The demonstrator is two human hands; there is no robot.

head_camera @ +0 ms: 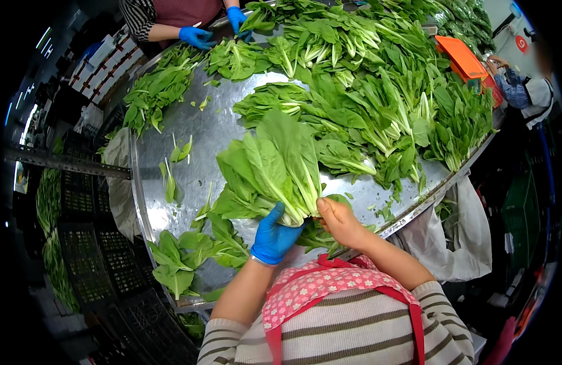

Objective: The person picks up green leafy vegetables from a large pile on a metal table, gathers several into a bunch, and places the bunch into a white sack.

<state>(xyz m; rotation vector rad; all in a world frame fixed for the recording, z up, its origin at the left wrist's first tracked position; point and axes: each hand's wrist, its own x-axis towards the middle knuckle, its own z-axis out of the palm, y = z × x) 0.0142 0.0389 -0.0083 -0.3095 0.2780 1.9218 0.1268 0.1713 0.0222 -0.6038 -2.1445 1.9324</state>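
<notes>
A head of leafy greens [281,169] with pale stalks is raised over the metal table [166,150], its leaves pointing away from me. My left hand [276,237], in a blue glove, grips it around the stalk base. The bare fingers of my right hand [340,223] pinch an outer stalk at the right side of the base. Loose leaves [180,264] lie on the table at my left, and more leaves are partly hidden beneath my hands.
A large heap of greens [363,100] covers the table's far right. Across the table, a person's blue-gloved hands [196,37] are beside more greens. An orange scale tray [463,57] stands at the far right edge. Black crates [84,264] line the left; a white sack [463,232] hangs at right.
</notes>
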